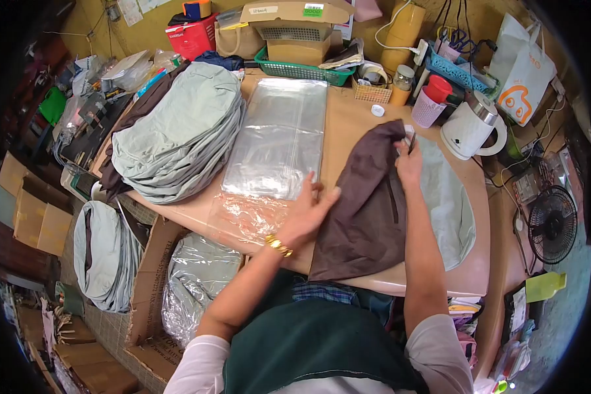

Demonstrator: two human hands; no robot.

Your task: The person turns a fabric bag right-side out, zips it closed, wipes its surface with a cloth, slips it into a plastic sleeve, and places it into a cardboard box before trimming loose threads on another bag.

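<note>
A dark brown folded cloth piece, perhaps a garment, lies on the table in front of me. Beside its left edge, my left hand is open, fingers spread, near the clear plastic bags. At the cloth's upper right corner, my right hand is closed in a pinch. A small dark, narrow thing shows at its fingertips; I cannot make out what it is. Under my right forearm lies a pale grey-green cloth piece. A flat stack of clear plastic bags lies left of the brown cloth.
Folded pale green cloths are piled at the left. A cardboard box below holds plastic-wrapped cloth. At the back stand a green basket, a pink cup and a white kettle. A black fan is at right.
</note>
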